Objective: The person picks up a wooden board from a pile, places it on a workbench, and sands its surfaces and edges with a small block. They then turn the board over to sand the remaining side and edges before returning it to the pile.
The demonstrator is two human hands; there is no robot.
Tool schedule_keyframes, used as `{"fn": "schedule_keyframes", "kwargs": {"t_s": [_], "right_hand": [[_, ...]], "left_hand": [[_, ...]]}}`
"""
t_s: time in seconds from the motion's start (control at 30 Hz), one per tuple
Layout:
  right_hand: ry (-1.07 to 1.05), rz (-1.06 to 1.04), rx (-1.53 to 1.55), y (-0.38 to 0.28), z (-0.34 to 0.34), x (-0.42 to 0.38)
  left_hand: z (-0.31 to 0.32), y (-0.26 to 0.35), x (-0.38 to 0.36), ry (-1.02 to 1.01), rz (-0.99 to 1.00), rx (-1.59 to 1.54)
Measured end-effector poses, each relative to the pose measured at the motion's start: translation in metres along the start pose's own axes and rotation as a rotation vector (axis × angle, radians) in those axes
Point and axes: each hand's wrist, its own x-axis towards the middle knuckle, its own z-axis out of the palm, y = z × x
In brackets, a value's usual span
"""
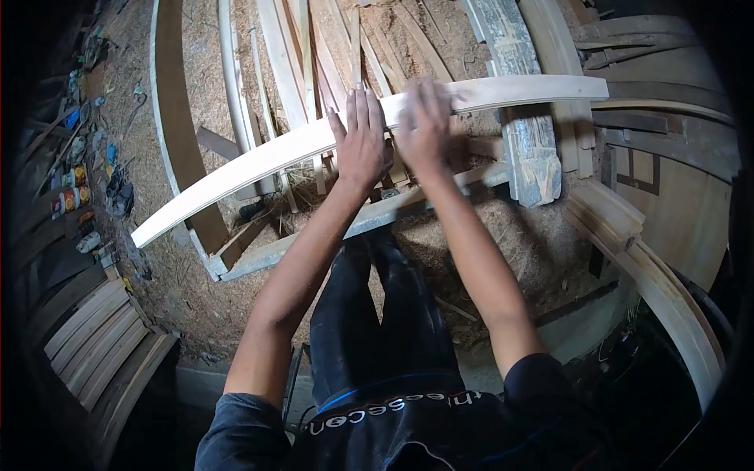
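A long, pale curved board (259, 163) arches across the view in front of me, its left end lower and nearer than its right. My left hand (361, 149) lies on the middle of it, fingers stretched out over the far edge and slightly apart. The thumb is partly hidden near the board's front edge. Just to the right, my right hand (422, 133) is on or just above the same board, its fingers smeared by motion. Whether anything is under that palm cannot be made out.
Around the board is a weathered wooden frame (161, 102), with a thick worn beam (534, 149) at right. Long strips (283, 59) lie on sawdust beyond. Curved pieces (94, 337) are stacked lower left, others (675, 302) at right. Small litter (71, 196) lines the left side.
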Motion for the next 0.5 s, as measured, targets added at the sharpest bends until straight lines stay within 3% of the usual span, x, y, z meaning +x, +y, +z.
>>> {"fn": "schedule_keyframes", "kwargs": {"t_s": [0.1,0.27,0.3,0.4,0.5], "right_hand": [[-0.188,-0.091,0.056,-0.009,-0.012,-0.011],[-0.058,0.066,-0.185,0.080,-0.050,0.018],[-0.038,0.103,-0.120,0.084,-0.058,0.023],[0.019,0.103,-0.164,0.070,-0.044,0.018],[-0.104,-0.027,0.002,0.021,-0.023,0.002]], "left_hand": [[-0.001,-0.001,-0.001,0.064,0.005,-0.196],[-0.010,-0.001,0.000,-0.016,0.020,-0.184],[-0.009,-0.001,0.002,-0.012,0.011,-0.192],[-0.008,0.007,0.006,0.012,0.015,-0.208],[0.001,0.012,0.011,0.027,0.020,-0.139]]}}
